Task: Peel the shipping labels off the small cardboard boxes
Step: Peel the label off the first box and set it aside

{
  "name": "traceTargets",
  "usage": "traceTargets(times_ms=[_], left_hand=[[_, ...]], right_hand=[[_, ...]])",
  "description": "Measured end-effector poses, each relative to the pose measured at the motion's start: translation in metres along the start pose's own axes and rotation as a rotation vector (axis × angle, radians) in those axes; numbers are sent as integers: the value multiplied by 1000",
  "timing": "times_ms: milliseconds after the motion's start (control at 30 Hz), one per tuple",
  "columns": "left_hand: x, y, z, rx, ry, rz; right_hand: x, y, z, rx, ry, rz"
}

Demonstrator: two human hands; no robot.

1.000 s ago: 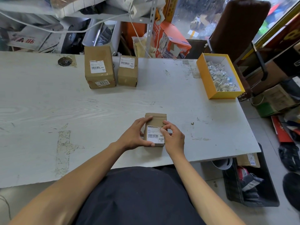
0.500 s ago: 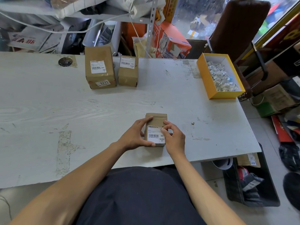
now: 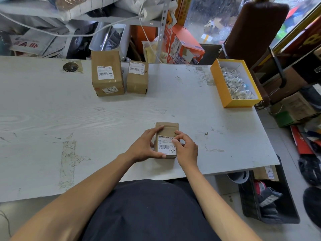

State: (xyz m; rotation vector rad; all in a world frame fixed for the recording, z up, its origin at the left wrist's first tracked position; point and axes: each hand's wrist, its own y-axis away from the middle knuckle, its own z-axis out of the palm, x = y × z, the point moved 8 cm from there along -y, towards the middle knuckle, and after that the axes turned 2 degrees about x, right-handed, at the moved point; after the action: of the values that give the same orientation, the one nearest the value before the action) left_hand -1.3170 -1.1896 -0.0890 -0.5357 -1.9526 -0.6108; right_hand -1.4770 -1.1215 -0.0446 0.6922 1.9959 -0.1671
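A small brown cardboard box (image 3: 168, 130) lies on the white table (image 3: 69, 119) near its front edge. A white shipping label (image 3: 166, 145) with a barcode covers its near half. My left hand (image 3: 145, 146) grips the box's left side, thumb at the label's bottom edge. My right hand (image 3: 185, 148) rests at the box's right side, with its fingertips curled onto the label's upper right corner. Two more labelled boxes stand at the back: a taller one (image 3: 107, 73) and a smaller one (image 3: 137, 78) right beside it.
A yellow open box (image 3: 224, 91) holding crumpled white label scraps sits at the table's right. A dark round disc (image 3: 70, 67) lies at the back left. Clutter, cartons and a brown chair line the far edge. Bins and bags stand on the floor to the right.
My right fingertips have shifted slightly at the label's upper right corner. The box and my left hand have stayed in place.
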Motion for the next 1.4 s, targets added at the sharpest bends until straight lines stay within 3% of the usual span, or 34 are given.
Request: traceTargets(times_ms=[1400], left_hand=[[-1,-1,0,2,14,-7]], right_hand=[[5,-1,1,0,-50,24]])
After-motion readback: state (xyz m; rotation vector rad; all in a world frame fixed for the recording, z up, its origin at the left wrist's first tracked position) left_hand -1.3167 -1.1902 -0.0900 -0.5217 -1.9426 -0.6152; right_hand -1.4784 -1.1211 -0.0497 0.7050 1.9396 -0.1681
